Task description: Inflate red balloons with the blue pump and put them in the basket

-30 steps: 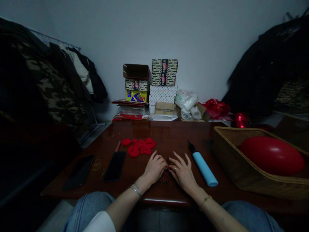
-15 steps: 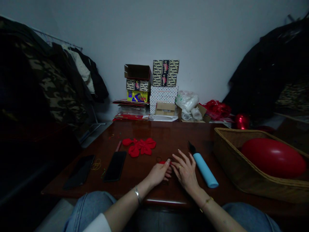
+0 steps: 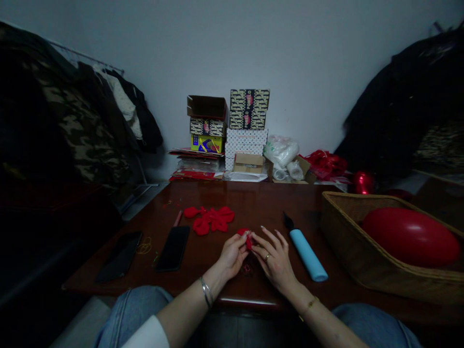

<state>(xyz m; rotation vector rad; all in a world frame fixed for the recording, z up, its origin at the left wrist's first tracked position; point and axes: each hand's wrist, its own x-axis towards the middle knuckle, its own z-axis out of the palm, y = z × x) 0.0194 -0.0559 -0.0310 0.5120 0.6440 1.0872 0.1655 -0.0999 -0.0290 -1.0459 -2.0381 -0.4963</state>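
Dark wooden table (image 3: 253,203): both hands work at its near edge, centre. Wicker basket (image 3: 348,241) stands well to the right of the grip and contains an inflated red balloon (image 3: 411,237). Stacked boxes (image 3: 246,128) sit far beyond the grip, against the wall. Light blue hand pump (image 3: 306,251) lies just right of the right hand. Two dark phones (image 3: 173,248) lie flat, well left of the grip. A cluster of flat red balloons (image 3: 210,220) lies just beyond and left of the grip. Left hand (image 3: 232,253): fingers pinched together on a small red balloon (image 3: 245,235), raised off the tabletop. Right hand (image 3: 275,258): fingertips meet the same piece from the right, remaining fingers spread; whether it actually clamps the piece cannot be determined.
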